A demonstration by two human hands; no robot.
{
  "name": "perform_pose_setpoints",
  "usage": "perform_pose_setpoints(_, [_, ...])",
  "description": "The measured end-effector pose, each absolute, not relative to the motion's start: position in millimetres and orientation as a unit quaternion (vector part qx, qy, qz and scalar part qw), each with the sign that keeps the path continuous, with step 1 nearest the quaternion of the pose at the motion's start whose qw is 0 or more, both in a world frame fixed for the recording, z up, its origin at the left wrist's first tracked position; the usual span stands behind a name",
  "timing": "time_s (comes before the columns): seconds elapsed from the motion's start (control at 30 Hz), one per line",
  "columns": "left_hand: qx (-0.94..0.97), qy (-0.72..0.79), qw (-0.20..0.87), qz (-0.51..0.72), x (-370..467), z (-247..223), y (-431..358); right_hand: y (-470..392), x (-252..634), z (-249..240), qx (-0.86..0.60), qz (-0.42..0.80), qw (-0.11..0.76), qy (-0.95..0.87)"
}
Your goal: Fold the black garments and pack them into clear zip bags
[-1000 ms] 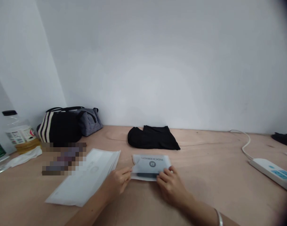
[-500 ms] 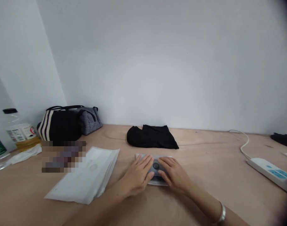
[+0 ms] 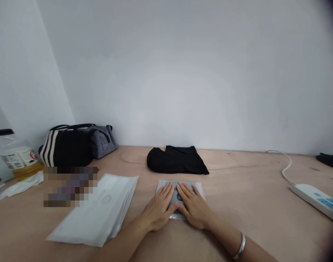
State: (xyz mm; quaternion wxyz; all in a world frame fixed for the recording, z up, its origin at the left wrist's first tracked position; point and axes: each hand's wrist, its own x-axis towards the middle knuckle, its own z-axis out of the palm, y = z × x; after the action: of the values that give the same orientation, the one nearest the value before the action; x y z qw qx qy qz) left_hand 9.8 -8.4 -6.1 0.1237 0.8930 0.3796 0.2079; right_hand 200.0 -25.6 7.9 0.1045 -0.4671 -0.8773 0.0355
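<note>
Both hands lie flat on a translucent plastic bag (image 3: 200,188) with something dark grey inside it, on the table in front of me. My left hand (image 3: 161,208) covers the bag's left part, fingers stretched out and pointing away from me. Over the right part rests my right hand (image 3: 192,207), its fingers also extended, a silver bangle on the wrist. The two thumbs nearly meet at the middle, where a round dark mark shows. My palms hide much of the bag. Just beyond it lies a folded black cloth (image 3: 179,160), apart from my fingers.
To the left, a stack of translucent plastic bags (image 3: 95,207) lies flat. Behind it stand a striped black bag (image 3: 70,149) and a bottle of yellow liquid (image 3: 17,156). A white power strip (image 3: 314,196) with its cord sits at the right; the wall closes off the back.
My hands have flattened onto the bag, with the fingers straighter and the right hand shifted slightly left. More of the bag's far right corner shows now. The view has tilted a little.
</note>
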Motion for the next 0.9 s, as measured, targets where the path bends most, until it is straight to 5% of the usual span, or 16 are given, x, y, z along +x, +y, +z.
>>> perform_pose_setpoints(0.17, [0.710, 0.516, 0.174, 0.447, 3.0, -16.0, 5.1, -31.0, 190.1, 28.8, -0.376, 0.029, 0.125, -0.918])
perform_pose_setpoints(0.27, [0.630, 0.572, 0.202, 0.485, -0.1, -20.7, 14.6, -36.1, 181.9, 30.6, -0.386, 0.071, 0.099, -0.914])
perform_pose_setpoints(0.63, [0.685, 0.626, 0.197, 0.317, 5.0, -15.0, 11.5, -23.8, 260.6, -1.5, -0.846, 0.058, 0.017, -0.530])
perform_pose_setpoints(0.8, [0.732, 0.617, 0.157, 0.241, 7.6, -12.6, 4.9, 18.4, 309.7, 1.3, -0.903, 0.054, 0.065, -0.420])
perform_pose_setpoints(0.9, [0.776, 0.585, 0.124, 0.200, 4.4, -5.2, 6.1, 26.7, 308.0, 6.3, -0.860, -0.057, 0.094, -0.498])
